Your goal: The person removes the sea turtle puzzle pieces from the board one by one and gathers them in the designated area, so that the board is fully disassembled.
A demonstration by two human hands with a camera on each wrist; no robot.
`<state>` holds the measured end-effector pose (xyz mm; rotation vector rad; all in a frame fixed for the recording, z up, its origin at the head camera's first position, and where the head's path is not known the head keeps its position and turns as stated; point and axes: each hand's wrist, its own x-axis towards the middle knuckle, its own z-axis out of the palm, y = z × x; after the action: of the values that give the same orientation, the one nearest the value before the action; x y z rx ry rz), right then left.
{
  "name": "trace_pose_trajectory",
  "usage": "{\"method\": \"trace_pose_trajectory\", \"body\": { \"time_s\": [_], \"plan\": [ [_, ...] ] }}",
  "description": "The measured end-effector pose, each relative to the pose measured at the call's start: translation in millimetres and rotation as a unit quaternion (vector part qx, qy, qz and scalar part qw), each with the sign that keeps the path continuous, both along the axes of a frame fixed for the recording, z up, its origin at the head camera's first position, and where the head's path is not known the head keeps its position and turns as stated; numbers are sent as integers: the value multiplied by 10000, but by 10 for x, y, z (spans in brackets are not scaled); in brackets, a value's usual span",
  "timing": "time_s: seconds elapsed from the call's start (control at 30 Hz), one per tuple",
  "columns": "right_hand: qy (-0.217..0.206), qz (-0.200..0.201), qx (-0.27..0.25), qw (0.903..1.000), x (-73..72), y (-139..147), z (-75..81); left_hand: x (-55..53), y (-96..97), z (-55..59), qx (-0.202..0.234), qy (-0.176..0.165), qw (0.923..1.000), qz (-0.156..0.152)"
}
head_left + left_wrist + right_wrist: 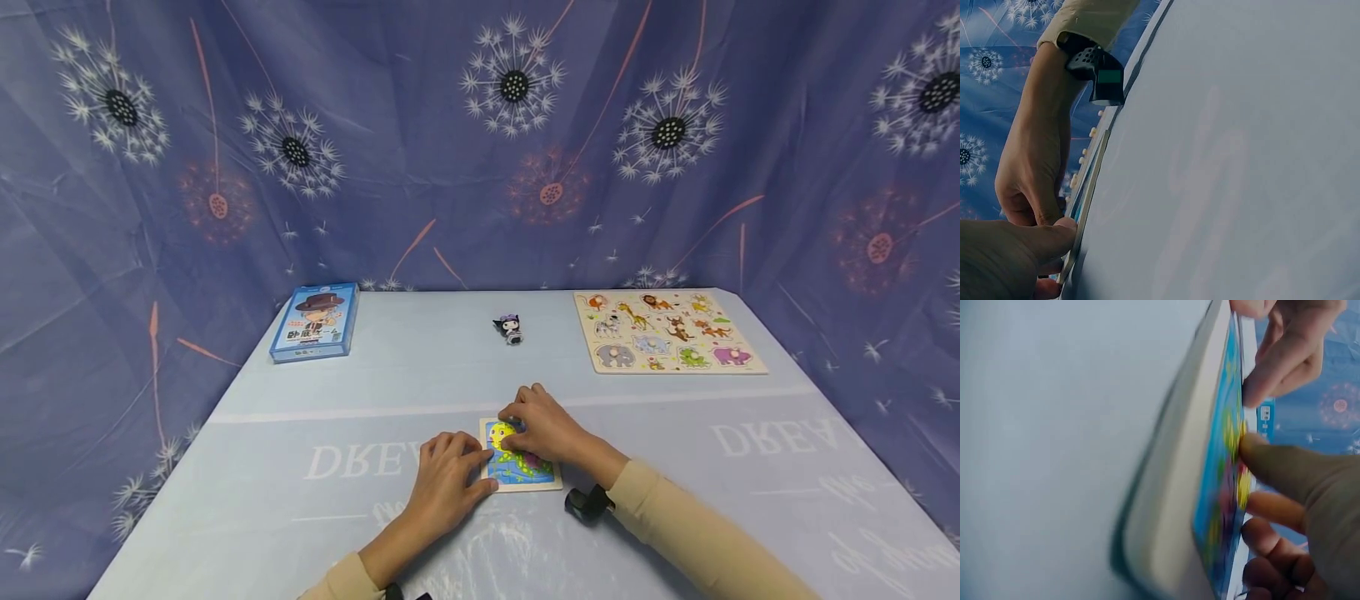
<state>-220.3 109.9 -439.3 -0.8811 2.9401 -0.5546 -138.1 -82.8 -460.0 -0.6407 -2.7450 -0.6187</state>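
Observation:
A small framed jigsaw puzzle point(525, 479) with a yellow-green animal on blue lies flat on the table in front of the person. My left hand point(447, 479) holds its left side, thumb at the near corner and index finger higher up on the frame. Over the puzzle's upper right, my right hand point(546, 425) bends thumb and index finger around a yellow puzzle piece point(498, 433) with the animal's face. Seen from the right wrist, the right thumb point(1257, 450) presses against the yellow part of the picture. The right hand covers some of the puzzle.
At the back left stands a blue box point(315, 323) with a cartoon figure in a hat. A small black-and-white figurine point(510, 328) is at the back middle. To its right lies a wooden animal peg board point(667, 333). A dandelion-patterned curtain point(420, 150) hangs behind the table.

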Motion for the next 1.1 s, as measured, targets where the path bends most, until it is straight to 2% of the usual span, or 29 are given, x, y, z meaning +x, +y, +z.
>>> {"method": "trace_pose_trajectory", "body": {
  "time_s": [0.23,0.7,0.97,1.03,1.1],
  "plan": [
    [-269,-267,-200,9991,59,-53,-14,1,1,1,34,-69,10000,3],
    [-910,-506,-566,9930,30,-120,29,22,7,13,101,-206,9997,4],
    [-1051,-341,-658,9917,24,-104,28,21,10,18,107,-181,9998,-14],
    [-979,-184,-579,9933,11,-84,23,22,9,19,100,-194,9998,-23],
    [-899,152,-366,9952,-26,-62,29,23,7,21,91,-196,9998,-20]
  ]
}}
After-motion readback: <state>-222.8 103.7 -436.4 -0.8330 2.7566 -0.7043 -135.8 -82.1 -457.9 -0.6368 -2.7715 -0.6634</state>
